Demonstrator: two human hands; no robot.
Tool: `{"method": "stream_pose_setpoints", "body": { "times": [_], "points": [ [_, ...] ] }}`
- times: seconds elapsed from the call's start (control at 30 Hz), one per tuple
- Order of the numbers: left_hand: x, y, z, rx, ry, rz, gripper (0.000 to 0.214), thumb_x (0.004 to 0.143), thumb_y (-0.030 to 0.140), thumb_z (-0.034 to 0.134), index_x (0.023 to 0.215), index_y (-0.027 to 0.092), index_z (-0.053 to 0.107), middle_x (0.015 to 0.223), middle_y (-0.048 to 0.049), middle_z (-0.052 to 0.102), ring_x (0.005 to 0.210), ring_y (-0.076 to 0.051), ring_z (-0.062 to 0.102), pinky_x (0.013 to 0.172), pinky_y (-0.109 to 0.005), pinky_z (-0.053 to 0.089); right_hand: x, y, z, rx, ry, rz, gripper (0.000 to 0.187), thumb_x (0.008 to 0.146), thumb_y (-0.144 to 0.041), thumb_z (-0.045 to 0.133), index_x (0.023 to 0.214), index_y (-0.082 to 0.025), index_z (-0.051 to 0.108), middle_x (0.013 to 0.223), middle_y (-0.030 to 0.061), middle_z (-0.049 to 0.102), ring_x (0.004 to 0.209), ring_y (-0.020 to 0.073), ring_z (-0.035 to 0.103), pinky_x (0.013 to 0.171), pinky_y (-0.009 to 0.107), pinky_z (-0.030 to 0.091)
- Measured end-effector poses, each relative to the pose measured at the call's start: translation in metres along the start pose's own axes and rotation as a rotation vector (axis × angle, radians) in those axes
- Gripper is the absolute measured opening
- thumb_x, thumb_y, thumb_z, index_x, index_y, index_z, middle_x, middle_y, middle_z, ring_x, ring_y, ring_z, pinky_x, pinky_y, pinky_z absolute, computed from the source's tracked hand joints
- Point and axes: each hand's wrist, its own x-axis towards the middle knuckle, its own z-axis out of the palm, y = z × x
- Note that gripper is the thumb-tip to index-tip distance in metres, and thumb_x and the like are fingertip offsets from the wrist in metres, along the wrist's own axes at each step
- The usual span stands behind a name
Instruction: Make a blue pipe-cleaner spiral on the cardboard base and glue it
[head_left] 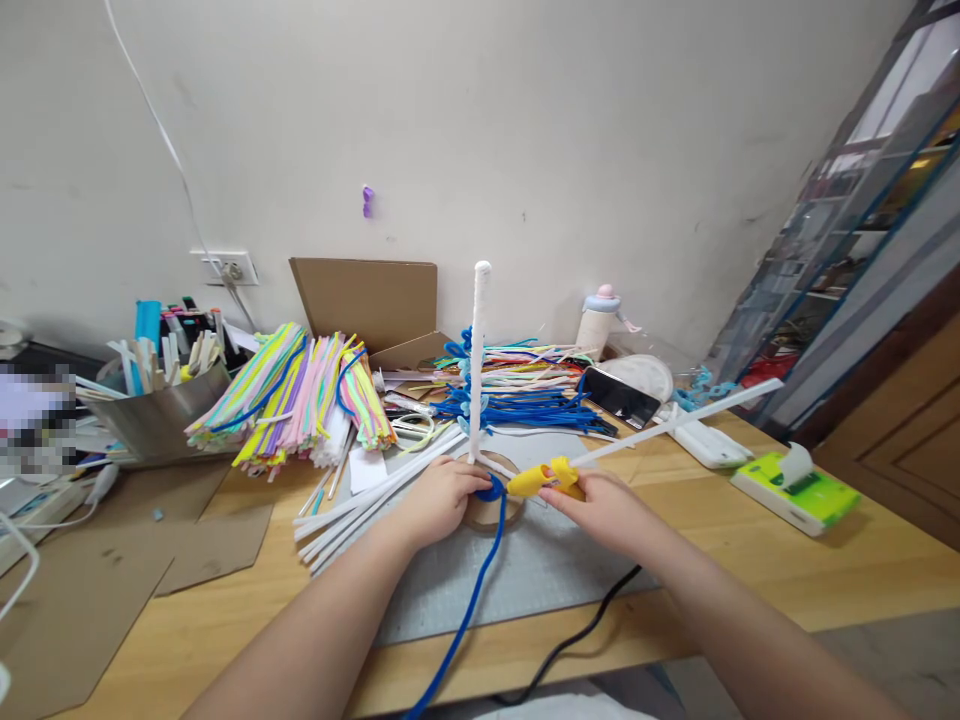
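My right hand (598,500) is closed around a yellow hot glue gun (536,479), with a long white glue stick (690,418) jutting from its back. The gun's nozzle points left at a small blue coil of pipe cleaner (491,489), and I cannot tell whether it touches. My left hand (450,497) presses its fingers on that coil. From the coil a blue pipe cleaner (476,590) trails to the table's front edge. Beneath lies a round brown ring (480,518), partly covered. A white fuzzy rod (480,360) stands upright at the ring's back, with blue curled pieces (466,385) beside it.
A grey mat (442,607) lies under the work, with white sticks (360,510) on its left. Pipe cleaner bundles (300,400), a metal container (161,415) and cardboard (367,300) stand behind. To the right are a phone (621,397), a bottle (598,325) and a tissue pack (795,492). A black cord (574,640) runs in front.
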Motion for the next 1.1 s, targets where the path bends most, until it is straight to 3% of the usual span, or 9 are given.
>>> {"method": "stream_pose_setpoints", "body": {
  "times": [0.23,0.53,0.7,0.83,0.97,1.1],
  "points": [
    [0.001,0.001,0.0,-0.014,-0.007,-0.01,0.044,0.078,0.001,0.041,0.107,0.024,0.066,0.117,-0.0019,0.065,0.109,-0.018,0.057,0.091,-0.035,0.037,0.0,-0.01,-0.002,-0.15,-0.001,-0.002,0.042,0.082,-0.055,0.047,0.089,-0.019,0.068,0.09,0.0084,0.07,0.085,0.025,0.063,0.067,0.029,0.041],
    [0.0,-0.001,0.0,-0.08,-0.006,-0.039,0.042,0.08,0.003,0.04,0.106,0.024,0.066,0.117,-0.0022,0.065,0.11,-0.019,0.057,0.092,-0.036,0.036,0.001,-0.016,-0.004,-0.18,-0.026,-0.001,0.041,0.083,-0.053,0.045,0.089,-0.019,0.066,0.092,0.0092,0.07,0.085,0.0245,0.063,0.065,0.029,0.039],
    [0.001,0.005,-0.005,-0.156,0.009,-0.078,0.032,0.088,0.014,0.04,0.105,0.025,0.064,0.113,-0.0012,0.067,0.107,-0.019,0.058,0.094,-0.036,0.035,0.002,-0.016,-0.003,-0.201,-0.027,-0.007,0.043,0.084,-0.054,0.044,0.088,-0.017,0.066,0.091,0.0105,0.07,0.084,0.0249,0.064,0.064,0.028,0.038],
    [-0.002,0.009,-0.009,-0.243,0.055,-0.135,0.035,0.097,0.033,0.027,0.118,0.024,0.054,0.109,-0.0023,0.067,0.103,-0.019,0.058,0.096,-0.036,0.032,0.0,-0.018,-0.003,-0.208,-0.032,-0.03,0.04,0.085,-0.052,0.044,0.088,-0.019,0.066,0.089,0.0088,0.07,0.083,0.0243,0.064,0.062,0.028,0.037],
    [-0.005,0.005,-0.006,-0.322,0.086,-0.162,0.049,0.097,0.042,0.01,0.128,0.022,0.043,0.109,-0.0041,0.068,0.111,-0.019,0.053,0.102,-0.038,0.026,-0.002,-0.021,-0.004,-0.208,-0.048,-0.025,0.039,0.084,-0.052,0.045,0.085,-0.02,0.066,0.086,0.008,0.071,0.079,0.023,0.063,0.06,0.027,0.035],
    [-0.007,-0.003,0.003,-0.359,0.115,-0.178,0.057,0.096,0.047,0.004,0.126,0.023,0.047,0.111,-0.0047,0.067,0.117,-0.019,0.048,0.104,-0.04,0.021,-0.002,-0.025,-0.002,-0.192,-0.05,-0.044,0.036,0.084,-0.05,0.046,0.085,-0.02,0.065,0.086,0.0071,0.071,0.08,0.0232,0.063,0.061,0.027,0.035]
  ]
}}
